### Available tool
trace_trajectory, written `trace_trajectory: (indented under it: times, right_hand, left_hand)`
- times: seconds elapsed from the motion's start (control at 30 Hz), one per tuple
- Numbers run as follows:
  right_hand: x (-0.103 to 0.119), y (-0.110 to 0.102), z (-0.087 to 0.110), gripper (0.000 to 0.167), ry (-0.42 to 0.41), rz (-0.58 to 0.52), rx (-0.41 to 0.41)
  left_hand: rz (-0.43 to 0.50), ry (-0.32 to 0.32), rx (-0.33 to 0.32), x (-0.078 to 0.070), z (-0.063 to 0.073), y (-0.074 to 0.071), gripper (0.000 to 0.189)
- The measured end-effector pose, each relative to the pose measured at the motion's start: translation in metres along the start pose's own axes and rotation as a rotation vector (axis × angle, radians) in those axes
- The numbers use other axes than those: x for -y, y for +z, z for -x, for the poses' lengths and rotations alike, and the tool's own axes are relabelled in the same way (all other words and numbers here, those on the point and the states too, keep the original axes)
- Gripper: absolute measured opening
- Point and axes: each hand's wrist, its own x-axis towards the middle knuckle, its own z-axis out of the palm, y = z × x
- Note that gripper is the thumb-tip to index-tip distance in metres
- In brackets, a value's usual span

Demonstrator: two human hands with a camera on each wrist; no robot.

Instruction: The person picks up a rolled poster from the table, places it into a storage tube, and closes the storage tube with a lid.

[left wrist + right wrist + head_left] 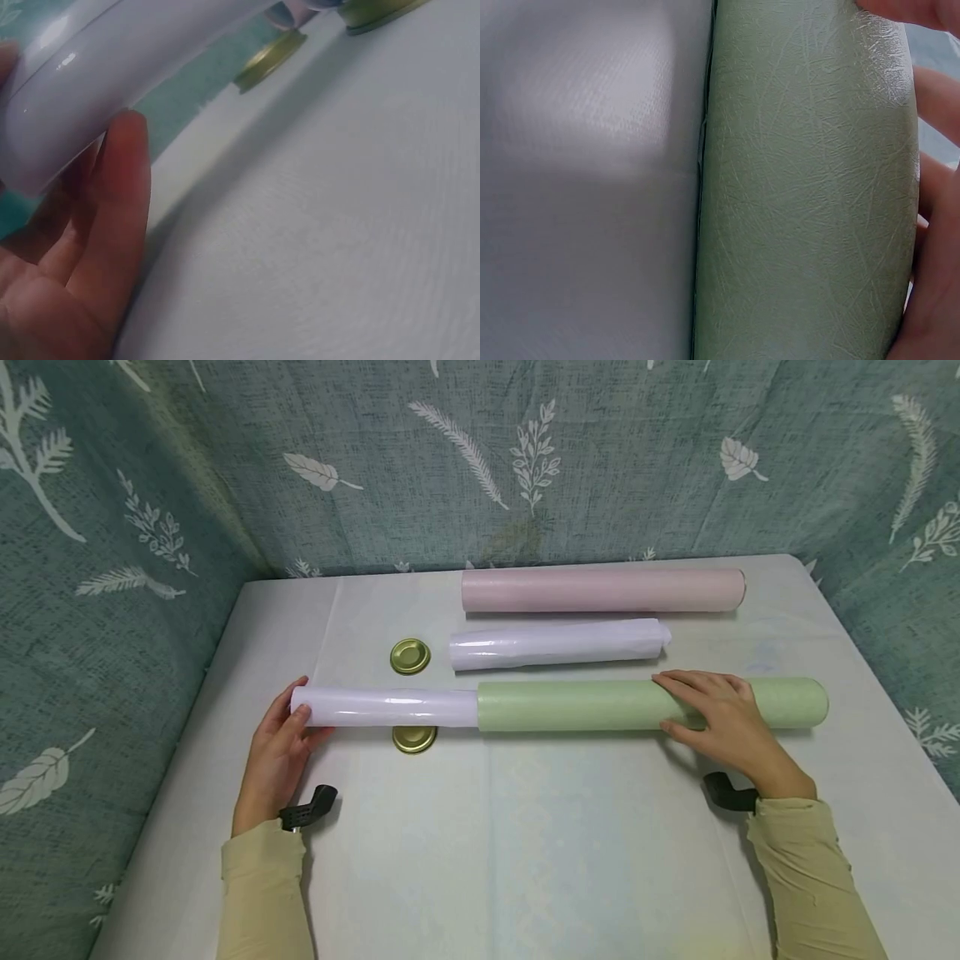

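Note:
A glossy white paper roll (382, 707) lies crosswise in the head view, its right end meeting the left end of a green tube (570, 706); that end of the roll is hidden there. My left hand (279, 753) holds the roll by its left end, thumb on the near side and fingers behind. In the left wrist view the roll (97, 90) is raised off the table, casting a shadow. My right hand (722, 720) grips the green tube toward its right end, with fingers over the top and thumb at the near side.
One gold jar lid (410, 657) lies behind the held roll; another gold lid (414, 740) is partly covered by it. Farther back are a second white roll (558, 645) and a pink tube (603, 591). Patterned green cloth (600, 460) walls the white table (585, 852).

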Motion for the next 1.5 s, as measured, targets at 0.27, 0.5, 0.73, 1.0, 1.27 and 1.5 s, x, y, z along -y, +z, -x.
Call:
trace_trajectory:
  times: [0.27, 0.5, 0.73, 1.0, 1.27, 1.5]
  right_hand:
    - [0.001, -0.002, 0.000, 0.060, 0.019, 0.001, 0.022]
    - [0.002, -0.003, -0.001, 0.061, 0.046, 0.008, 0.055]
    - [0.004, -0.004, -0.002, 0.060, 0.056, -0.007, 0.061]
    - [0.005, -0.006, -0.001, 0.061, 0.088, -0.011, 0.086]
    - [0.003, -0.005, -0.001, 0.062, 0.106, -0.027, 0.101]
    - [0.002, -0.005, -0.001, 0.062, 0.115, -0.038, 0.105]
  left_hand:
    - [-0.056, -0.019, -0.088, -0.001, -0.001, 0.007, 0.066]
    - [-0.105, -0.049, -0.124, -0.003, 0.000, 0.013, 0.064]
    - [-0.131, -0.072, -0.093, -0.006, 0.001, 0.017, 0.061]
    - [-0.152, -0.130, -0.139, -0.007, 0.000, 0.023, 0.045]
    - [-0.192, -0.080, -0.180, -0.009, 0.002, 0.031, 0.047]
    - [-0.196, -0.020, -0.163, -0.008, 0.001, 0.030, 0.044]
